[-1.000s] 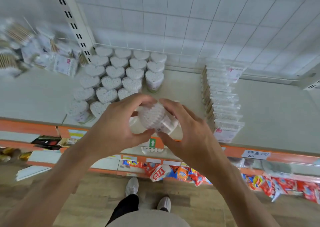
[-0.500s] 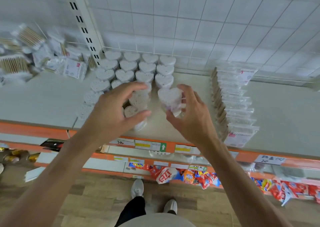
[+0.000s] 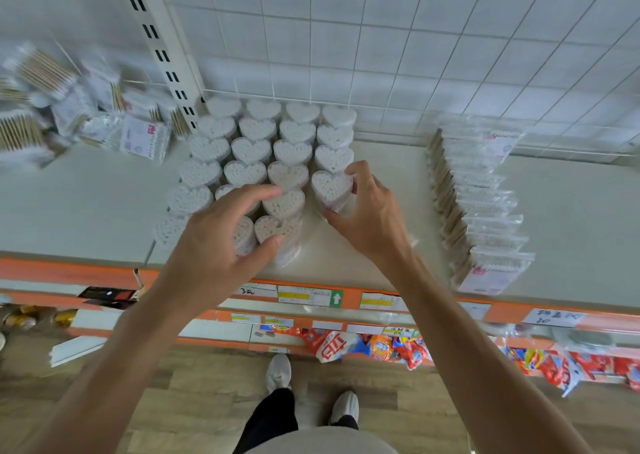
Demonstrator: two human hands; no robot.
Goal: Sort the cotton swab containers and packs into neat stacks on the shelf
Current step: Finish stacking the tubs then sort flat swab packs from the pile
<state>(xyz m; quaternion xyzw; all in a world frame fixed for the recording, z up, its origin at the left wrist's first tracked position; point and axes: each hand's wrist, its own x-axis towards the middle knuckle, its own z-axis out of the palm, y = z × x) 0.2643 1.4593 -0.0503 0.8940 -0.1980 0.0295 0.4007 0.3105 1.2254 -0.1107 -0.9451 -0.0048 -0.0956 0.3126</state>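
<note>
R hand [image 3: 372, 218] pinches a heart-shaped swab container [image 3: 330, 187] at frame centre, front of the far-right row; L hand [image 3: 214, 245] curls loosely over the front containers [image 3: 277, 232], grip unclear. Bare shelf [image 3: 381, 263] lies btwn the block and the swab packs [image 3: 485, 211] at right, w/ the orange shelf edge [image 3: 69, 270] close below.

Reads "20" on a handwritten price tag [image 3: 553, 317] and shows a white up-arrow on a green shelf label [image 3: 336, 298].
</note>
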